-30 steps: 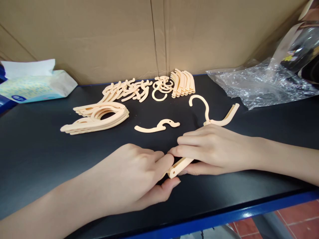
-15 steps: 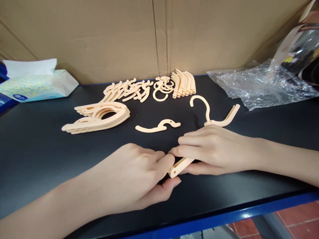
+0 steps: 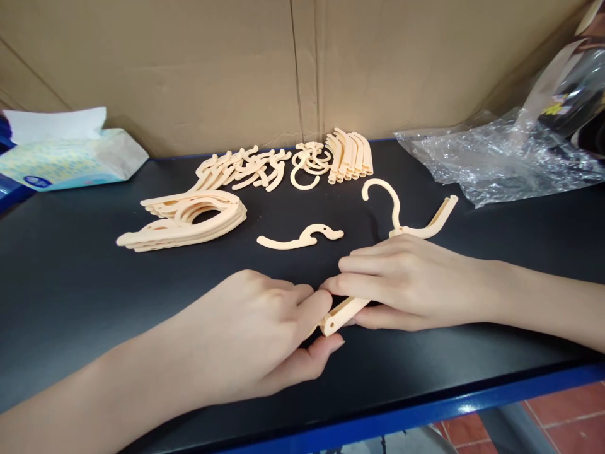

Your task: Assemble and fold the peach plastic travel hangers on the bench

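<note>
My right hand (image 3: 401,277) is closed around a cream plastic clothes hanger (image 3: 347,313), whose hook rises beyond my fingers and whose far arm points up to the right. At the hanger's near end, my left hand (image 3: 265,334) pinches a cream hanger arm piece; only a sliver of it shows beside the holed end, and most is hidden by my fingers. Whether the two parts are joined there I cannot tell. Just beyond my hands, a loose curved hanger arm piece (image 3: 288,243) with a notched, holed end lies on the black table (image 3: 189,277).
Folded hangers (image 3: 189,233) are stacked at the left. Farther back lie curved arm pieces (image 3: 241,169), hooks (image 3: 307,170) and grooved arms (image 3: 350,157). A tissue pack (image 3: 75,157) stands back left, a clear plastic bag (image 3: 496,157) back right. Cardboard (image 3: 212,69) walls the rear.
The view has shifted very slightly. Both hands keep their hold at the hanger's near end, with almost no visible movement.
</note>
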`<action>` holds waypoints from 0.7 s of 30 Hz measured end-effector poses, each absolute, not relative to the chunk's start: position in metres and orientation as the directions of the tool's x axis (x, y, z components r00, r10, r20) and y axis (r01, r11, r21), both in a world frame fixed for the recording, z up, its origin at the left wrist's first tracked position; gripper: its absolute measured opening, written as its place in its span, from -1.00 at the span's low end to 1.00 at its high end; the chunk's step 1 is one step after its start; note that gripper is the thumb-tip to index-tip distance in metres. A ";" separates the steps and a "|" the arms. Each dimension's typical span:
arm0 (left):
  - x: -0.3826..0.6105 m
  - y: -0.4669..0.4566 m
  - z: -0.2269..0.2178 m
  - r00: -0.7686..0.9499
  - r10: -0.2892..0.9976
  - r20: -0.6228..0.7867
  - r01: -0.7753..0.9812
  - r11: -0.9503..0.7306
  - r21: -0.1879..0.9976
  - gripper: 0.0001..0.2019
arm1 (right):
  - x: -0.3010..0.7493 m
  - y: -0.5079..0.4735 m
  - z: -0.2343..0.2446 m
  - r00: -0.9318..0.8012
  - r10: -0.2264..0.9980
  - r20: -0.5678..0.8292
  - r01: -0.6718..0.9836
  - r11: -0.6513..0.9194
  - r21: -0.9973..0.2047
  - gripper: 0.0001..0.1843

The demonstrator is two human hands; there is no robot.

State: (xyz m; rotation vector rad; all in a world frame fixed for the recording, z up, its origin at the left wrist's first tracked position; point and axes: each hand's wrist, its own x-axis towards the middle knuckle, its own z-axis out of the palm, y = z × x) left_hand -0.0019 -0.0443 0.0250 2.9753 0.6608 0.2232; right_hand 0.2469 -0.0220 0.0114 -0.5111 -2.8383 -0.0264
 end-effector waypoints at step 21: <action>-0.001 -0.046 0.031 0.876 0.478 0.064 0.463 -0.870 0.170 -0.77 | 0.246 -0.020 0.013 -0.908 0.336 0.250 0.336 0.941 -0.044 -0.59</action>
